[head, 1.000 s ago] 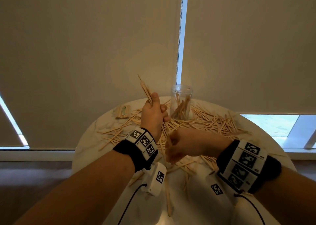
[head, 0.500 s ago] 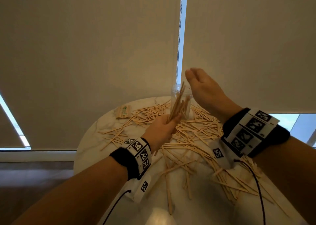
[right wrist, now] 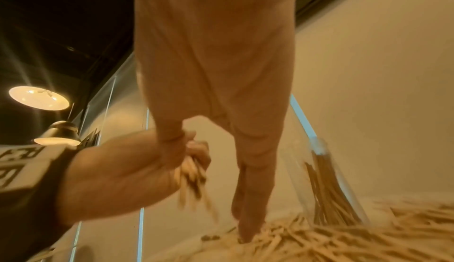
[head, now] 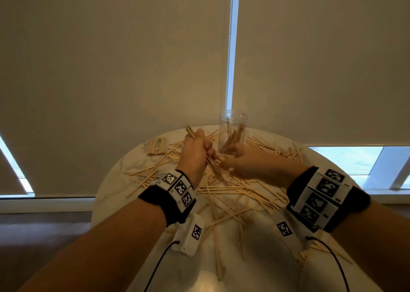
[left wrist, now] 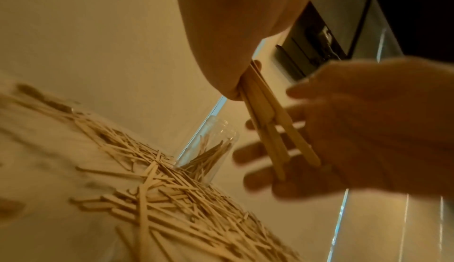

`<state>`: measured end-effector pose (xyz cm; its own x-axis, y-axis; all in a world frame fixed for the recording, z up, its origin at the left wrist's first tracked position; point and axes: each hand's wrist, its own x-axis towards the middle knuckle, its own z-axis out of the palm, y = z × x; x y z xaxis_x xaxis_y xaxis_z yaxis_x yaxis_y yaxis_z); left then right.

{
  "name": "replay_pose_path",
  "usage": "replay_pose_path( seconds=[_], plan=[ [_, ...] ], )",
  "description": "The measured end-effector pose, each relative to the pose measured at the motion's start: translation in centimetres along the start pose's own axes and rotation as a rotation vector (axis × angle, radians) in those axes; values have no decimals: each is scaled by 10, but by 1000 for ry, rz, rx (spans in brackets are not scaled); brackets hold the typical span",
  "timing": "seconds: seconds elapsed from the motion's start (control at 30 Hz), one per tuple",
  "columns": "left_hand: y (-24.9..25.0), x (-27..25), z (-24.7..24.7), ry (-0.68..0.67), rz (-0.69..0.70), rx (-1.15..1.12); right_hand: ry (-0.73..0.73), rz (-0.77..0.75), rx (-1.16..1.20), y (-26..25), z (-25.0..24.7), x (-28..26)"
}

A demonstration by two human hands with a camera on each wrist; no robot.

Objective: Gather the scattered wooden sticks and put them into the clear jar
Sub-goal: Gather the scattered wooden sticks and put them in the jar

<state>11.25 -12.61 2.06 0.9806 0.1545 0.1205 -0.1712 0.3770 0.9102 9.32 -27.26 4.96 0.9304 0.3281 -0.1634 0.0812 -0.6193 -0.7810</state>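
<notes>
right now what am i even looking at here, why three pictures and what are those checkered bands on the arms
No machine here: a person works with two bare hands, wearing wristbands with printed black-and-white marker squares and small cameras. One picture comes from a camera on the head, looking down at the hands; the other two come from cameras on each wrist, looking along the fingers.

On the round white table lie many scattered wooden sticks, a small tied bundle at the far left, and a clear jar already holding some sticks.

The left hand grips a bunch of sticks. The right hand, fingers straight, reaches down to the pile beside the jar; it seems to hold nothing.
</notes>
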Motion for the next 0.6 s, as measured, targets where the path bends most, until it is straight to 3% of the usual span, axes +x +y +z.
replay_pose_path(
  seconds=[0.1, 0.2, 0.33, 0.4, 0.53, 0.6],
  plan=[
    [-2, 1, 5, 80, -46, -178, -141, 9, 121, 8, 15, -6],
    [-8, -11, 12, 42, -100, -113, -3, -130, 67, 9, 25, 1],
    [-6, -16, 17, -98, -133, -2, 174, -267, -327, 11, 26, 8],
    [0, -13, 13, -106, -120, 32, 226, -256, -404, 13, 21, 7],
    [20, 5, -4, 72, -117, -41, 223, -154, -547, 18, 11, 6],
    [24, 6, -6, 8, -178, -19, 198, -140, -601, 18, 12, 5]
  ],
)
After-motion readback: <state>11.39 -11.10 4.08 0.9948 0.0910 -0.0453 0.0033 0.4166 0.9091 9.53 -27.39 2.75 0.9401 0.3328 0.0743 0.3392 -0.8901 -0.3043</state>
